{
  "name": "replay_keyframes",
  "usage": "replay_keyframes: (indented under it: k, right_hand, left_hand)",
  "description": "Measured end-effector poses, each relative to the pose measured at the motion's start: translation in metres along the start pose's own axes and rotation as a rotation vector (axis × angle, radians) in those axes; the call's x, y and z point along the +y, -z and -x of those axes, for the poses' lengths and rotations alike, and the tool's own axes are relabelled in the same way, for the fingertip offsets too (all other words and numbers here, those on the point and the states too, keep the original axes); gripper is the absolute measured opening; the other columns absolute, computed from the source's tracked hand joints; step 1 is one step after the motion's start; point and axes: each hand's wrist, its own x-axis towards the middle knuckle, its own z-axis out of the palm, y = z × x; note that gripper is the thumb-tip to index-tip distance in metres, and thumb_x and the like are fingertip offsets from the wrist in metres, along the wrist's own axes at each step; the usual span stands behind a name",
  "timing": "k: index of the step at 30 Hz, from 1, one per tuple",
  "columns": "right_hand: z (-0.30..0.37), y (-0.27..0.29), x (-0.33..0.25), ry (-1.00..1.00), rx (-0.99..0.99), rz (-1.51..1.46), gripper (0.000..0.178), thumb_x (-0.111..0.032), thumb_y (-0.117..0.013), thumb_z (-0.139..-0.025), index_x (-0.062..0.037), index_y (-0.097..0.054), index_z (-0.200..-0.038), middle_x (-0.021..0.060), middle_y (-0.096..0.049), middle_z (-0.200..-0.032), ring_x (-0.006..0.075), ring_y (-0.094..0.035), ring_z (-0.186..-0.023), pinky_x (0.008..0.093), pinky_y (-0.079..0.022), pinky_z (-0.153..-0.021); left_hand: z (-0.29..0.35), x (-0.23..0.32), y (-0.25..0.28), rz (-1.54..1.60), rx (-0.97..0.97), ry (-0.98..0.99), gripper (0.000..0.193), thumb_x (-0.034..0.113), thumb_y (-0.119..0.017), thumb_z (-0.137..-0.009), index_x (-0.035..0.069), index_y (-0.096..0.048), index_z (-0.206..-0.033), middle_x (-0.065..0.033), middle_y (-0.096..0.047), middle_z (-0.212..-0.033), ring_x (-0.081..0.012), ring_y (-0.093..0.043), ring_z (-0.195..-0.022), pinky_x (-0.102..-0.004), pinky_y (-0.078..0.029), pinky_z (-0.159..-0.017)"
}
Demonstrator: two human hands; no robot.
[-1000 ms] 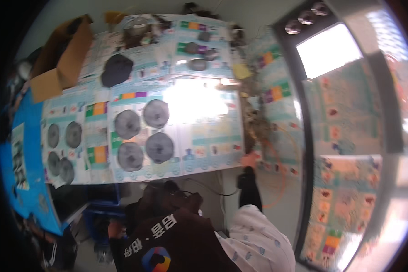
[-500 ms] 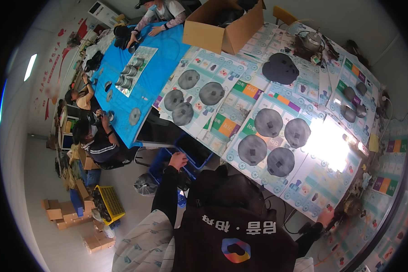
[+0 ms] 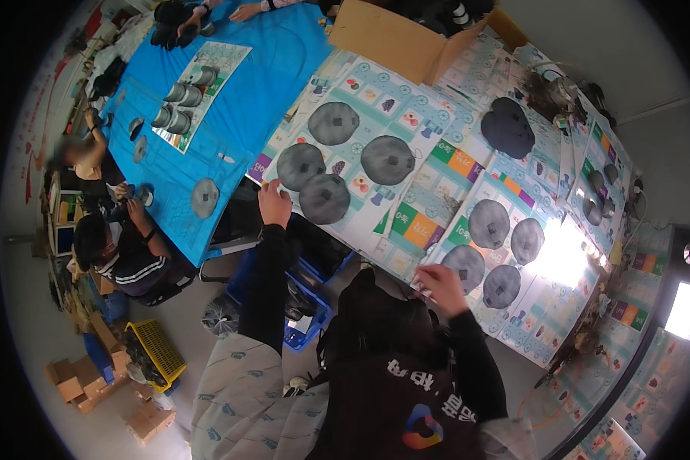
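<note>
Over the near left edge of the patterned table, my left hand (image 3: 274, 204) is raised with its fingers loosely bent and nothing visible in them. Closest to it are two overlapping dark grey round pieces (image 3: 300, 166), each with a small dark square in the middle. My right hand (image 3: 441, 288) hovers at the table's front edge, fingers partly bent and apart, no object showing in it. Just beyond it lies another grey round piece (image 3: 463, 268), one of a group on the right sheet. A larger black round stack (image 3: 507, 127) rests farther back.
An open cardboard box (image 3: 391, 38) stands at the far side. On the left, a blue-covered table (image 3: 276, 57) bears grey cup-like parts (image 3: 182, 96); people work around it. Blue crates (image 3: 310, 310) sit below my left arm, and a yellow crate (image 3: 155, 354) is on the floor.
My left hand has risen from above the crates to the table edge. My right hand has come left from the table's right corner to its front edge. The view has shifted closer to the table.
</note>
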Motion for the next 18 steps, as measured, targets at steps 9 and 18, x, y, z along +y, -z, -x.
replay_keyframes:
  k: [9,18]
  right_hand:
    - [-0.201,-0.193,-0.012,-0.240,0.063,-0.224,0.027,-0.020,-0.072,-0.094,0.0025,-0.072,-0.108,0.0087,-0.075,-0.090,0.0121,-0.066,-0.061,0.0247,-0.042,-0.047]
    - [-0.242,-0.215,0.003,-0.244,0.224,-0.297,0.020,-0.018,-0.074,-0.090,0.0016,-0.073,-0.096,0.0067,-0.072,-0.078,0.0131,-0.062,-0.055,0.0268,-0.042,-0.046]
  left_hand:
    - [-0.080,-0.014,0.001,-0.096,-0.172,-0.208,0.036,0.006,-0.065,-0.082,0.013,-0.071,-0.118,-0.0124,-0.062,-0.112,-0.0370,-0.058,-0.108,-0.0492,-0.049,-0.093]
    - [-0.073,-0.022,-0.011,-0.115,-0.291,-0.137,0.039,0.008,-0.068,-0.081,0.018,-0.071,-0.119,-0.0111,-0.059,-0.111,-0.0344,-0.058,-0.110,-0.0495,-0.050,-0.093]
